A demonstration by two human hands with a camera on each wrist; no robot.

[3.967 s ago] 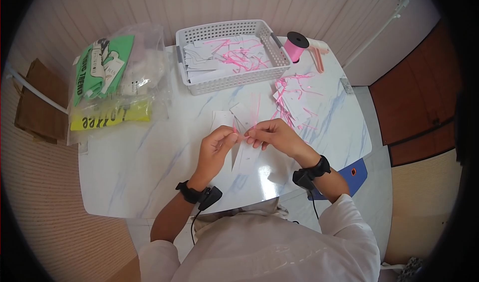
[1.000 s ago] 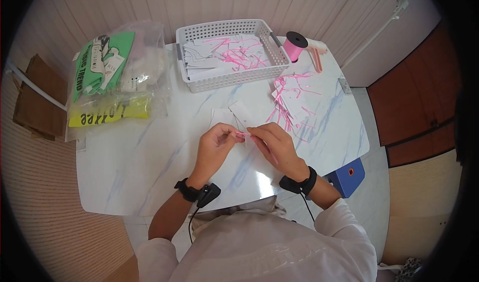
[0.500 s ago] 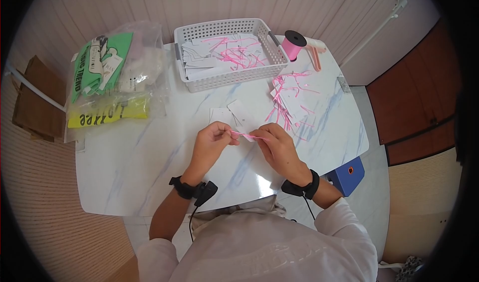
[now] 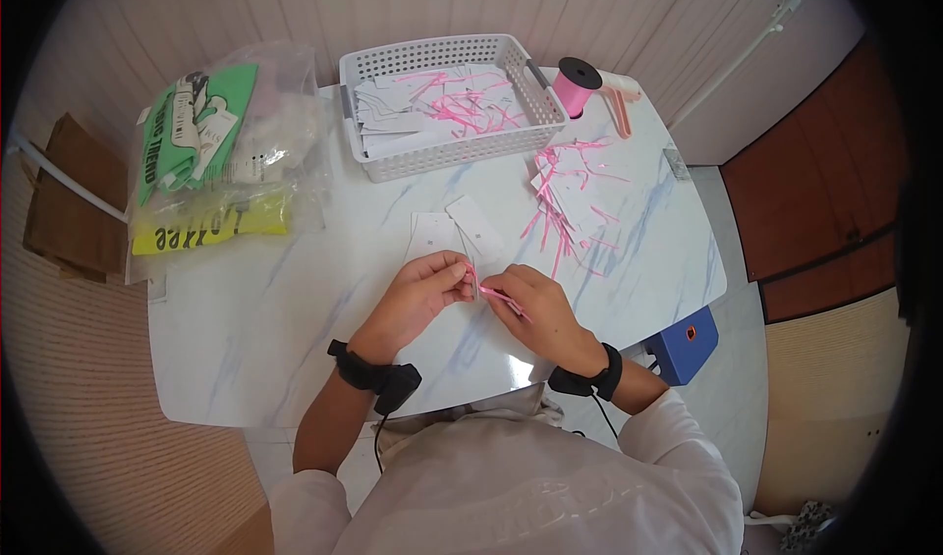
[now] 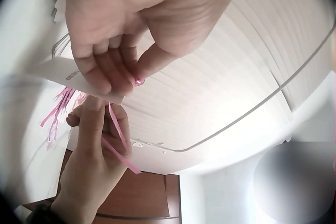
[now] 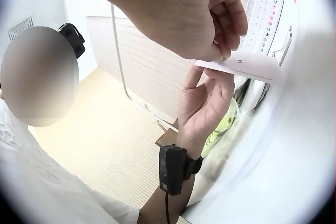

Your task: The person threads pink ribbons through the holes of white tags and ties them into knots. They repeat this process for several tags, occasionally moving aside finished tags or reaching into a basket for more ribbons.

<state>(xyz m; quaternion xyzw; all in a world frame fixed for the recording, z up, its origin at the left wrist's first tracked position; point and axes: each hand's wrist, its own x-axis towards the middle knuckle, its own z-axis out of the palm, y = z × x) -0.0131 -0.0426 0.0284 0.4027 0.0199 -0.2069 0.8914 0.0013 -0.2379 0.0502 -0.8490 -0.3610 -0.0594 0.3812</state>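
Observation:
Over the near middle of the table, the left hand (image 4: 417, 300) pinches a bit of pink ribbon at the end of a white card; the left wrist view shows the ribbon's small pink loop (image 5: 138, 81) between thumb and finger and the card (image 5: 79, 83) beside them. The right hand (image 4: 542, 317) faces it, fingertips at the same card (image 6: 247, 65), with pink ribbon tails (image 5: 116, 124) running along its fingers. Two small groups of white cards (image 4: 475, 228) lie on the table just beyond the hands.
A white basket (image 4: 462, 148) of cards and pink ribbons stands at the back. Right of it are a pink ribbon spool (image 4: 570, 93) and pink-handled scissors-like tool (image 4: 622, 113). Ribboned cards (image 4: 575, 196) lie in front of them. Plastic-bagged clothing (image 4: 236, 152) lies at the left.
The ribbon, stretched between the hands half a second ago, now lies closer to the card. The hands have come nearer each other, and the card between them shows edge-on.

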